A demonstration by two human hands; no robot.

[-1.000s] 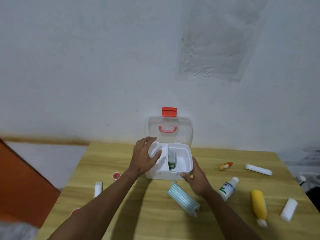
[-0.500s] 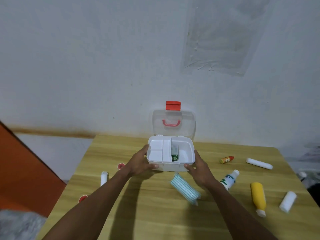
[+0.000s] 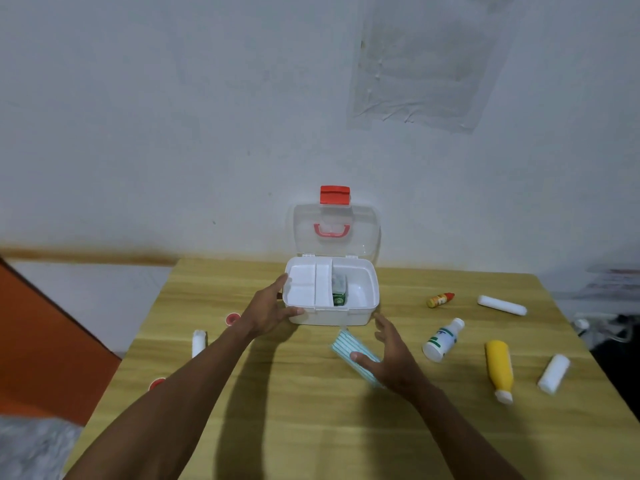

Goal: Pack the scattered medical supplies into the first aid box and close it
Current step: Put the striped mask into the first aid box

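Note:
The white first aid box (image 3: 360, 315) stands open at the table's far middle, its clear lid (image 3: 367, 233) with a red latch leaning back against the wall. Inside lie a white tray on the left and a small green-labelled item (image 3: 339, 296). My left hand (image 3: 268, 311) holds the box's left front corner. My right hand (image 3: 389, 356) hovers open over a striped blue-green mask pack (image 3: 343, 346) just in front of the box, thumb resting near it.
On the wooden table (image 3: 311, 427) to the right lie a small orange bottle (image 3: 440, 300), a white roll (image 3: 502, 305), a white bottle (image 3: 443, 339), a yellow bottle (image 3: 499, 368) and a white tube (image 3: 553, 373). Left: a white roll (image 3: 198, 342) and two red-rimmed tape rolls (image 3: 232, 318).
My left hand came out of the box and now grips its left side. My right hand left the box's right front corner and moved back over the mask pack.

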